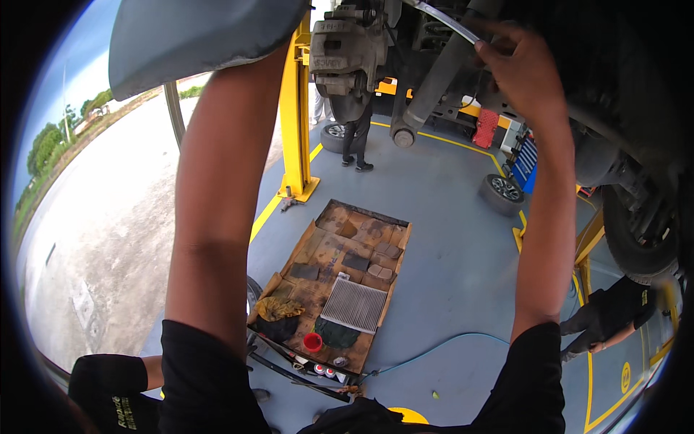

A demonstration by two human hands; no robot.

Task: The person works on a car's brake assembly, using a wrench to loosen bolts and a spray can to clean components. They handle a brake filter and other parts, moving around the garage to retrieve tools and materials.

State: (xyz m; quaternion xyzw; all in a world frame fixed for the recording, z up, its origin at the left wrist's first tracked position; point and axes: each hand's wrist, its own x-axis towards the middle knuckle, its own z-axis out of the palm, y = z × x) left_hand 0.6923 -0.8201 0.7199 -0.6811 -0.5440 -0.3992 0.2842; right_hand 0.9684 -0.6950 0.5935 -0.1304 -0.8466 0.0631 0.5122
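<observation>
Raised toward the underside of a lifted vehicle, my right hand (519, 72) is closed around one end of a long silver wrench (452, 23). The wrench slants up to the left, and its far end leaves the top of the view. A dark shock absorber (441, 83) hangs just below the wrench. To its left is a grey brake caliper (343, 47). My left forearm (220, 181) reaches up behind a dark grey panel (202, 43); the left hand itself does not show.
Below lies a cardboard-lined cart (325, 249) with a pleated filter (354, 304), brake pads (381, 272), a yellowish rag (278, 308) and a red cup (312, 342). A yellow lift post (293, 123) stands behind. Other people (611, 318) and loose wheels (502, 194) are around.
</observation>
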